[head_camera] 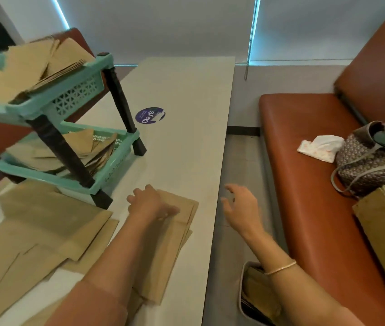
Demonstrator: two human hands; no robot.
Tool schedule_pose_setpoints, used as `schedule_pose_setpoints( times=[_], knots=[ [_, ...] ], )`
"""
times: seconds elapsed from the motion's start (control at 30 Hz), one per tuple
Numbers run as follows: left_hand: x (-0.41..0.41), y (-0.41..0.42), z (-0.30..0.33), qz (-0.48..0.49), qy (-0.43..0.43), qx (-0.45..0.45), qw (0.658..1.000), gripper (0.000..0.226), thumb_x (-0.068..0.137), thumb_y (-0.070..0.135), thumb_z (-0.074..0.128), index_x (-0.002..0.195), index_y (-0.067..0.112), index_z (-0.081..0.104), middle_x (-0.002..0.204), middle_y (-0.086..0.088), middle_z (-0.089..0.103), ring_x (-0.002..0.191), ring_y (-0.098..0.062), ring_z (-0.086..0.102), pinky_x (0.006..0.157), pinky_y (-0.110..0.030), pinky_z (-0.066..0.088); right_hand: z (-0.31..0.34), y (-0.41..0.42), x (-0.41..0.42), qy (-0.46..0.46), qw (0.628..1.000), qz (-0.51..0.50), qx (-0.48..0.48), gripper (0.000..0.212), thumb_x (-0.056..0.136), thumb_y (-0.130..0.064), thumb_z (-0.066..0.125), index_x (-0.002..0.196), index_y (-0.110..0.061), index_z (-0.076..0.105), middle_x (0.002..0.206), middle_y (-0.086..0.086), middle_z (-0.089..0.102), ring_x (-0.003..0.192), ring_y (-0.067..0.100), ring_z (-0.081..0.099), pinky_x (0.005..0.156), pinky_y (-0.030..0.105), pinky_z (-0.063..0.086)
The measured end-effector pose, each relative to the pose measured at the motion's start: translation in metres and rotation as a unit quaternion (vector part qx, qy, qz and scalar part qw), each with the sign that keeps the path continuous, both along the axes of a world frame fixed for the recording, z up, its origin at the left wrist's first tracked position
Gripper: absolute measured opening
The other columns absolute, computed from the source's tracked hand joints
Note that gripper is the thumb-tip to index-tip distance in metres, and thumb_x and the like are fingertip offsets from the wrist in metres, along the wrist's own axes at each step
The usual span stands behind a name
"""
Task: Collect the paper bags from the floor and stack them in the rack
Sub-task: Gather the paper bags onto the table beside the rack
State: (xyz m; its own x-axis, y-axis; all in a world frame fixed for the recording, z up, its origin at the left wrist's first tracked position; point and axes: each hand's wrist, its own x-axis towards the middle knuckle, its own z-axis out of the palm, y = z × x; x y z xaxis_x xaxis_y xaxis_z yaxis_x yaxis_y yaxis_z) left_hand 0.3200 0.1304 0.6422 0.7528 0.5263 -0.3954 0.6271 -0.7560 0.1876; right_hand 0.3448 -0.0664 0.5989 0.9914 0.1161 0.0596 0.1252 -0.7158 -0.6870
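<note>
— Where are the paper bags [175,234] found?
— Flat on the table [186,95], just in front of the rack [73,95], pressed by the left hand [150,203].
— And the right hand [240,208]?
— Held right of the rack, beyond the table edge, fingers relaxed, nothing grasped.

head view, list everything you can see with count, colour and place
two-tier plastic rack: one, teal shelves on black legs, on the table's left, brown paper bags on both tiers
flat brown paper bags: several, loose on the table's near left
small stack of brown paper bags: one, by the table's right edge
long table: one, off-white, centre
round sticker: one, purple, mid-table
padded bench: one, rust-brown, right
patterned handbag: one, grey-brown, on the bench
white cloth: one, beside the handbag
left hand: resting on the small stack
right hand: open, in the air off the table's right edge
</note>
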Motion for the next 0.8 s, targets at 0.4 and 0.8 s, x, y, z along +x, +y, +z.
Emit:
schedule_pose_setpoints(
  times=[0.4,0.8],
  knots=[
    [-0.017,0.002,-0.006,-0.005,-0.256,-0.085,0.963,0.028,0.073,0.010,0.074,0.084,0.019,0.050,0.091,-0.002,0.053,0.088,-0.021,0.050,0.072,-0.032,0.043,0.023,0.060,0.012,0.162,0.967,0.148,-0.131,0.061,0.075,-0.034,0.076,0.129,-0.017,0.051,0.124,0.007,0.050,0.112,0.025,0.052,0.092,0.036,0.049],
    [-0.006,0.037,0.037,-0.022,-0.327,-0.125,0.936,0.009,0.079,0.017,0.074,0.082,0.014,0.067,0.080,0.002,0.063,0.082,-0.010,0.055,0.074,-0.020,0.037,0.033,0.072,0.022,0.167,0.962,0.151,-0.157,0.071,0.067,-0.033,0.080,0.129,-0.017,0.049,0.127,0.007,0.044,0.113,0.025,0.048,0.091,0.034,0.048]
  ],
)
